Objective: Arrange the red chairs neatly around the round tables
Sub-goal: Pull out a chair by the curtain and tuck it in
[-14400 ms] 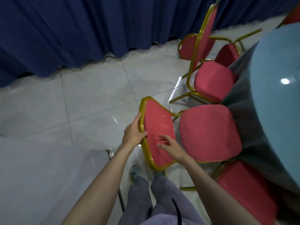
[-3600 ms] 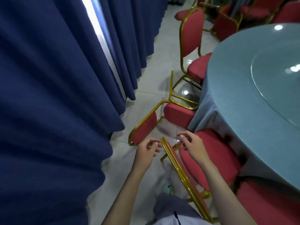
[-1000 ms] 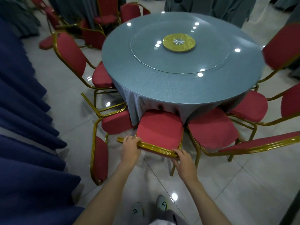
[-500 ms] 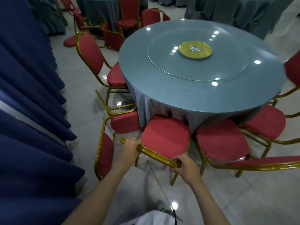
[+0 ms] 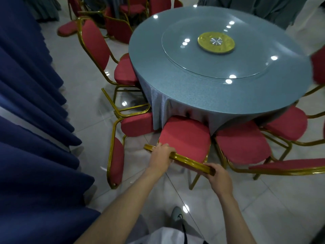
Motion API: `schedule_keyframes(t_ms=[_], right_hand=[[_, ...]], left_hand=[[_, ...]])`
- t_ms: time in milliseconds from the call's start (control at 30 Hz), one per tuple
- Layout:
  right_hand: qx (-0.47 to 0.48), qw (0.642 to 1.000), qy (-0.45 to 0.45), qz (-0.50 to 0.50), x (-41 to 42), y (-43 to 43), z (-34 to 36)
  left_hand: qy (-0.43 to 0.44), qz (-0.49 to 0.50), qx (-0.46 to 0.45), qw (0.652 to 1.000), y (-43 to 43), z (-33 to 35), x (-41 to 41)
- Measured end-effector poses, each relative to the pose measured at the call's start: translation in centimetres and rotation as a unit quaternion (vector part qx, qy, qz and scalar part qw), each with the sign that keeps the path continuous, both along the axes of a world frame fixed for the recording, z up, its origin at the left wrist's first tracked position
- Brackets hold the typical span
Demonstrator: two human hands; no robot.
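Observation:
A red chair (image 5: 184, 138) with a gold frame stands in front of me, its seat tucked partly under the cloth of the round blue-grey table (image 5: 202, 88). My left hand (image 5: 161, 159) grips the left end of its gold backrest top rail, and my right hand (image 5: 218, 178) grips the right end. To its left another red chair (image 5: 116, 161) lies tipped on its side on the floor. Two more red chairs (image 5: 242, 147) stand at the table to the right. A further upright chair (image 5: 98, 48) stands at the table's left.
A dark blue curtain (image 5: 31, 138) hangs close along the left. More red chairs (image 5: 123, 20) crowd another covered table at the back left. A glass turntable with a gold disc (image 5: 216, 43) sits on the table. Tiled floor lies open behind me at lower right.
Over the last second my hands kept their grip on the backrest rail while the view swung a little to the left; the chair stays tucked at the table.

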State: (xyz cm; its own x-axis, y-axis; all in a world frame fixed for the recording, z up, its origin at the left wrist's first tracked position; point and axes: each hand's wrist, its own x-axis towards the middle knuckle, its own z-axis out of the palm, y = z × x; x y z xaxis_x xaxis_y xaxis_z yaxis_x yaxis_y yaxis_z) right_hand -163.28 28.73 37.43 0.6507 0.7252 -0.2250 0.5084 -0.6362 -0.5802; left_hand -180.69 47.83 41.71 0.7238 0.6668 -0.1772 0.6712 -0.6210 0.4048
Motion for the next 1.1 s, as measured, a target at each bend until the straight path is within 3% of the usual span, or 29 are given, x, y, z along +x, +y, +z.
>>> schedule_keyframes(t_ms=[133, 233, 500, 733, 1100], right_hand=[[-0.009, 0.999, -0.033, -0.031, -3.2, 1.8, 1.2], [-0.001, 0.997, -0.068, -0.028, -5.7, 3.9, 2.5], [0.034, 0.994, -0.106, 0.018, -12.5, 11.4, 5.5], [0.073, 0.992, -0.061, 0.087, -17.7, 17.7, 5.7], [-0.021, 0.973, 0.055, 0.223, -21.3, 28.9, 2.2]], left_hand=[[-0.01, -0.06, -0.031, 0.998, 1.7, 0.3, -0.7], [-0.065, -0.074, -0.063, 0.993, 3.9, 0.1, -3.1], [-0.145, 0.012, -0.138, 0.98, 10.3, -1.8, -13.7], [-0.135, 0.123, -0.199, 0.963, 14.9, -3.7, -22.2], [-0.135, 0.27, -0.229, 0.926, 20.6, -7.3, -30.1]])
